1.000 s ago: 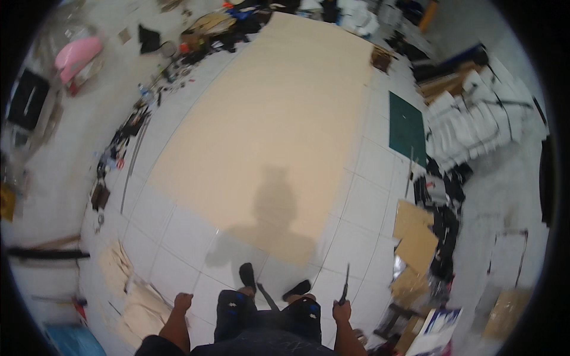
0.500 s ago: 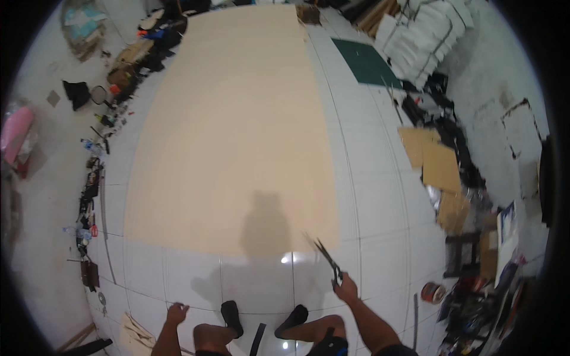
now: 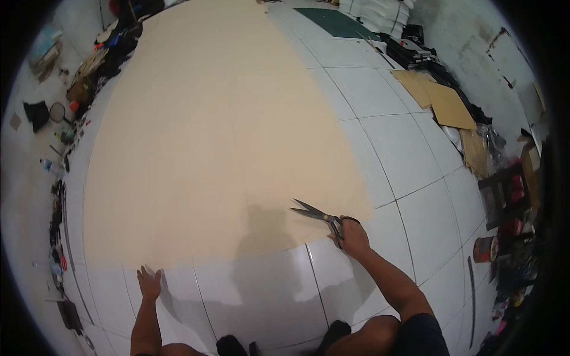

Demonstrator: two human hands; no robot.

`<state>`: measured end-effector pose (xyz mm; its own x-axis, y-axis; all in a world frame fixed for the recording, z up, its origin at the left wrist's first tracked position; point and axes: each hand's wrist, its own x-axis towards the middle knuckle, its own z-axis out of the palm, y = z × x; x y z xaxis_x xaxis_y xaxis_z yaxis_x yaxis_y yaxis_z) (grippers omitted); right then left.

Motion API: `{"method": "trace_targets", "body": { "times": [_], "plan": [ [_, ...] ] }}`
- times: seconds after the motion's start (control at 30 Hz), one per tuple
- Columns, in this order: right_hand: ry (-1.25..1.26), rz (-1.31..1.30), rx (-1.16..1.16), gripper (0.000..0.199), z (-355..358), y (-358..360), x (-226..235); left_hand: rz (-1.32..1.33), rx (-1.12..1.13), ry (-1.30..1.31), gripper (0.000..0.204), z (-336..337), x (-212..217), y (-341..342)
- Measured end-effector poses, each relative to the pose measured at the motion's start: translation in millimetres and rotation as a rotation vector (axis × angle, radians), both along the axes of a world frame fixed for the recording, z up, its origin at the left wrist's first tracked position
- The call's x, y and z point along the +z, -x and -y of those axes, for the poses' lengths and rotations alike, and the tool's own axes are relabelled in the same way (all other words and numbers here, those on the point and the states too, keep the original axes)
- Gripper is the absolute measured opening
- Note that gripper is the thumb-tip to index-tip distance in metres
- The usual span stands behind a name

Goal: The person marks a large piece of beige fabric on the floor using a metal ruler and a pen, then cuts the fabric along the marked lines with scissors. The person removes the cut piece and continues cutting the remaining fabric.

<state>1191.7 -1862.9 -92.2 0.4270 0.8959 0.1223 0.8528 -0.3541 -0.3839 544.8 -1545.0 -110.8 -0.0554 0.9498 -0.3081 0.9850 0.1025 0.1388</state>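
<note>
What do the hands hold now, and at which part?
The right hand holds dark metal scissors by the handle loops, blades open. The left hand holds nothing; it rests flat on the white tiled floor.

Sheet: you see a large beige sheet (image 3: 208,136), matt and smooth, paper or thin board, spread on the floor.
Floor: your white ceramic tiles (image 3: 380,89) look glossy, with dark grout lines.
Scissors: your right hand (image 3: 354,236) grips dark metal scissors (image 3: 317,215), dull grey blades.
Boards: matt brown cardboard pieces (image 3: 442,101) lie at the floor's right edge.
Mat: the dark green cutting mat (image 3: 335,21) looks matt.
</note>
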Motion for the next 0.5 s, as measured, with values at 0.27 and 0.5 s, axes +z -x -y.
{"method": "trace_targets", "body": {
  "times": [0.27, 0.5],
  "plan": [
    [0.036, -0.077, -0.074, 0.061, 7, -5, -8, -0.026, 0.012, 0.017, 0.105, 13, -16, -12],
    [0.024, -0.085, -0.138, 0.054, 3, -8, -4, -0.128, -0.106, -0.028, 0.097, 9, -6, -12]
  ]
}}
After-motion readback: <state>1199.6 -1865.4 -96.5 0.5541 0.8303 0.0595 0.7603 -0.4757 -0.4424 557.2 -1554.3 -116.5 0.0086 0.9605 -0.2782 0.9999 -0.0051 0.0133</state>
